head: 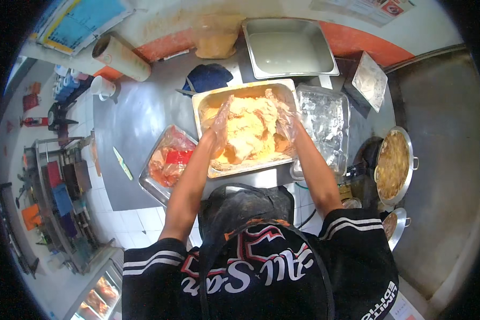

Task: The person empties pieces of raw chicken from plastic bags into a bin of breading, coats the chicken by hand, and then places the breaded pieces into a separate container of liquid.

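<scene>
A metal pan (248, 170) in front of me holds floury, breaded pieces (252, 124), probably meat, with loose flour around them. Both hands wear clear plastic gloves and are inside the pan. My left hand (220, 122) lies along the left side of the heap, its fingers pointing away from me. My right hand (284, 116) is at the right side of the heap, its glove coated with flour. The fingertips of both are dusted, and whether either one grips a piece cannot be told. Left of the pan, a metal tray (150, 188) holds raw meat in plastic bags (170, 162).
A clear plastic container (324, 124) stands against the pan's right side. Behind are a deep steel pan of whitish liquid (290, 46) and a blue cloth (210, 76). A knife (123, 163) lies on the left. At right, a wide pan of oily food (394, 166) stands near the table.
</scene>
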`<action>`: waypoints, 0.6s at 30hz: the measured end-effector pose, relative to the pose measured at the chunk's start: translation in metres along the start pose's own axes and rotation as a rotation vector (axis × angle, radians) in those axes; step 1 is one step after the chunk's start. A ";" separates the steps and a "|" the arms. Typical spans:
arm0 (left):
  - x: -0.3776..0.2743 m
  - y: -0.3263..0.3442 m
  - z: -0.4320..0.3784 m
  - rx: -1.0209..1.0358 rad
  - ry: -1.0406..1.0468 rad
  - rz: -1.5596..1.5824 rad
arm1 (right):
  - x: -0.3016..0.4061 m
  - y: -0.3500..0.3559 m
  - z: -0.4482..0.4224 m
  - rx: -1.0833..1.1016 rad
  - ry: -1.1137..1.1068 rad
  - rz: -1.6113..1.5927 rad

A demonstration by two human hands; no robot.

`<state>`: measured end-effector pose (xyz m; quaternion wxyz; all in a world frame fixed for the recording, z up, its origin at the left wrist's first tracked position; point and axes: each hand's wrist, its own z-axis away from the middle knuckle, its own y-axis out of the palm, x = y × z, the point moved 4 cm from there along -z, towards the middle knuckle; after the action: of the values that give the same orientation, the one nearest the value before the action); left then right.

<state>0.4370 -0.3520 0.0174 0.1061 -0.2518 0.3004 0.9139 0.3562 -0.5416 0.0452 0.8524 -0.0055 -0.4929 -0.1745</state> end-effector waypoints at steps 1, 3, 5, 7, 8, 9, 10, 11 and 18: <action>-0.003 0.000 0.010 -0.049 0.044 -0.031 | 0.003 0.003 0.004 0.031 -0.006 -0.005; -0.002 0.001 0.031 -0.148 0.117 -0.093 | 0.007 0.006 0.013 0.094 -0.014 0.011; -0.008 0.011 0.043 0.008 0.193 -0.326 | 0.010 0.011 0.020 0.164 -0.019 0.051; -0.005 0.031 0.052 0.109 0.307 -0.333 | 0.010 0.012 0.034 0.211 -0.037 0.191; -0.002 0.039 0.058 0.069 0.430 -0.592 | 0.008 0.013 0.038 0.238 -0.046 0.258; 0.000 0.048 0.065 0.024 0.555 -0.851 | 0.006 0.015 0.048 0.236 -0.077 0.484; 0.006 0.047 0.066 -0.066 0.643 -1.057 | 0.002 0.019 0.055 0.187 -0.142 0.888; 0.011 0.041 0.066 -0.075 0.641 -1.057 | -0.001 0.023 0.061 0.129 -0.211 1.290; 0.081 0.044 0.062 0.223 0.576 -1.904 | -0.017 0.026 0.089 0.418 -0.017 1.588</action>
<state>0.3284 -0.3464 0.0391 0.7399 -0.5879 0.0719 0.3189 0.2821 -0.4967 0.0810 0.7015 -0.1953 -0.3709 0.5764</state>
